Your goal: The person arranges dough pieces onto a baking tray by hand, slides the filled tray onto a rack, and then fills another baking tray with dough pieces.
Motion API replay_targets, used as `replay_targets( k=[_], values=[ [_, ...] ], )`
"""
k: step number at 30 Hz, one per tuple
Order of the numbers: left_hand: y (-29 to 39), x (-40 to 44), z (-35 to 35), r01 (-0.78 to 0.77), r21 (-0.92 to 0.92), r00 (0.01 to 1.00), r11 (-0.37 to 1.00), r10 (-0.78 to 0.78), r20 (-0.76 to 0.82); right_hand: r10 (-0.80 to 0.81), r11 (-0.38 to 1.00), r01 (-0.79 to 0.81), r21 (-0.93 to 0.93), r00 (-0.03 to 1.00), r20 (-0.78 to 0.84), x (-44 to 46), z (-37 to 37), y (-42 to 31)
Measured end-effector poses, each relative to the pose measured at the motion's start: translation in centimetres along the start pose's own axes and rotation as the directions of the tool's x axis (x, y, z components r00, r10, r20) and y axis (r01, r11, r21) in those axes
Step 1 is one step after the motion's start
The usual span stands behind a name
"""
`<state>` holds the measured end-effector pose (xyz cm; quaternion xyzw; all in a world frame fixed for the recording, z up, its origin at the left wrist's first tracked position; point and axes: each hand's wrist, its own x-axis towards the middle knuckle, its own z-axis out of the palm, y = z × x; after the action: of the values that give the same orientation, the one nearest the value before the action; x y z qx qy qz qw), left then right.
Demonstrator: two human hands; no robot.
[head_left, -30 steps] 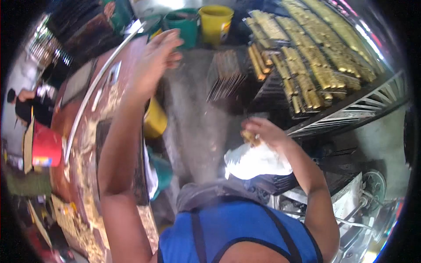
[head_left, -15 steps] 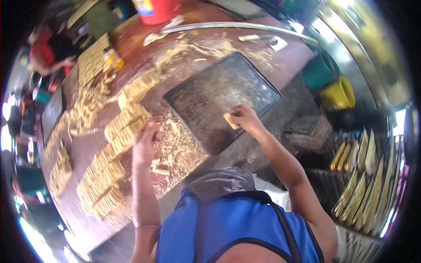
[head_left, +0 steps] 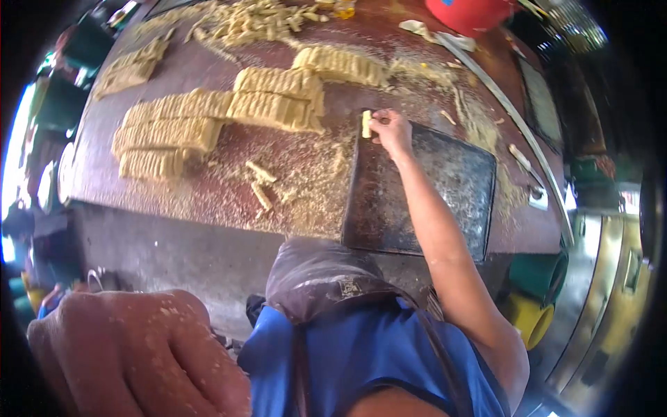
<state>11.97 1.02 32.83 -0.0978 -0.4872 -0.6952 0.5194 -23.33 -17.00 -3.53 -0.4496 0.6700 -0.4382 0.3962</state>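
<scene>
Yellow piece — one — in pinching right hand, one tray; left hand, grip unclear

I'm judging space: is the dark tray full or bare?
Mostly bare: the dark tray shows its surface; the right hand pinches a pale stick at one corner.
</scene>
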Motion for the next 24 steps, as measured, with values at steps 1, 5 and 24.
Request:
replay_targets(
  k=[1,5,24],
  values=[
    [-0.4,-0.1,0.9,0.008,-0.003,1.000,1.000,-0.008,-0.008,-0.007,0.999,0.008,-0.041,1.000,0.015,0.0,-0.2,0.0],
    [-2.1,0.4,3.4,0.019,-0.017,1.000,1.000,-0.019,0.015,0.037,0.992,-0.035,-0.118,0.999,0.022,0.2,-0.4,-0.7],
    [8.3,-7.6,-2.2,-0.017,0.004,1.000,1.000,0.017,0.024,0.048,0.998,-0.046,0.049,0.997,-0.058,-8.3,2.4,-5.7]
  ],
)
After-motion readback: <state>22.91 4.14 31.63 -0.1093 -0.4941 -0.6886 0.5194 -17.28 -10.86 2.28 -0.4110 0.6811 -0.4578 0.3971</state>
